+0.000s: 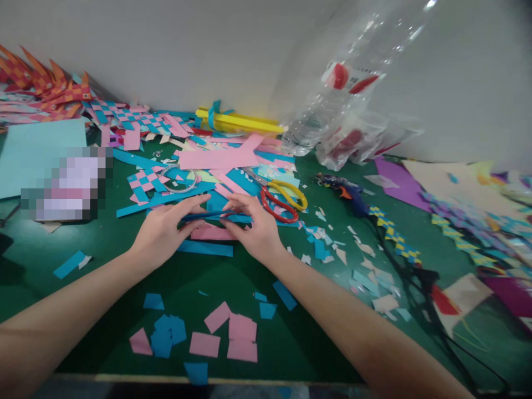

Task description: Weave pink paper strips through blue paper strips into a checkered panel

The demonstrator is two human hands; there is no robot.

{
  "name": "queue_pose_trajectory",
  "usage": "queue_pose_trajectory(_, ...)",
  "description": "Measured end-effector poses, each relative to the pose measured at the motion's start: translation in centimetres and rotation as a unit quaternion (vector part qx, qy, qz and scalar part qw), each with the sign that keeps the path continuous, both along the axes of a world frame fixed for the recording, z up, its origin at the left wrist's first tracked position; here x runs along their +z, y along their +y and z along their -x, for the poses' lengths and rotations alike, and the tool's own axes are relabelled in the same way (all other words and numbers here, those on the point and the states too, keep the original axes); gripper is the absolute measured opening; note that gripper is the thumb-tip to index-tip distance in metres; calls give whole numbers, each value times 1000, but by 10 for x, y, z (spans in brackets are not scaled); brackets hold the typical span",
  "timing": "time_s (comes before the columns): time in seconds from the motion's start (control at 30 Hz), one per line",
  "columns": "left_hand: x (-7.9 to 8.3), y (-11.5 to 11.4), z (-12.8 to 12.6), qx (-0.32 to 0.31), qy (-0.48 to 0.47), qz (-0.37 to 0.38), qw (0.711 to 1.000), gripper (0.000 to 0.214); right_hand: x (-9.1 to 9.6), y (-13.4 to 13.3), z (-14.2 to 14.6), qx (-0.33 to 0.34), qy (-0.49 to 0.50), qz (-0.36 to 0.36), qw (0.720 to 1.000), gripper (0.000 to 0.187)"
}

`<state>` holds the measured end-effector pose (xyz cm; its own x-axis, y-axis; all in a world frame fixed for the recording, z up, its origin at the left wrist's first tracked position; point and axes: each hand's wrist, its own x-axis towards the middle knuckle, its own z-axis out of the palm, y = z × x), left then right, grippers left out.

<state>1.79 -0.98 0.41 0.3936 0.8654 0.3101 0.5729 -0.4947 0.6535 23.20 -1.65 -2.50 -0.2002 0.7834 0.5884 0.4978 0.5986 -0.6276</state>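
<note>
My left hand (164, 230) and my right hand (253, 224) meet over the green table (199, 277). Both pinch a narrow blue paper strip (208, 215) that runs between them, folded along its length. A pink strip (211, 234) and another blue strip (205, 248) lie flat just under my hands. Scissors with yellow and red handles (282, 199) rest right of my right hand. A woven pink and blue square (145, 182) lies beyond my left hand, beside a clear tape ring (178, 178).
Cut pink and blue paper squares (216, 335) litter the near edge. Woven strips (124, 116) pile at the back left, yellow strips (239, 122) behind. Plastic bottles (344, 105) lean on the wall. A glue gun (347, 194) and its black cord (409, 266) lie right.
</note>
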Motion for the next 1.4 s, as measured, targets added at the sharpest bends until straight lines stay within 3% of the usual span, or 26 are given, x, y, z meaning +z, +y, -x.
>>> queue_pose_trajectory(0.13,4,0,-1,34,-38,28,998,41,2,0,-2,-8,14,-9,1000,27)
queue_pose_trajectory(0.27,6,1,-1,67,-39,34,996,28,7,0,-3,-10,4,-29,1000,21)
queue_pose_trajectory(0.5,4,0,-1,53,-35,13,998,25,10,-6,0,87,22,7,996,51)
queue_pose_trajectory(0.67,4,-1,-2,36,-49,18,998,27,5,-2,0,0,25,14,1000,27)
queue_pose_trajectory(0.8,5,-1,-2,51,-63,49,996,27,4,1,-1,-29,52,19,998,12)
queue_pose_trajectory(1.03,5,5,2,89,-102,118,984,20,7,0,0,-44,73,20,996,11)
queue_pose_trajectory(1.4,8,8,4,100,-137,127,977,14,0,5,-3,-62,147,49,986,15)
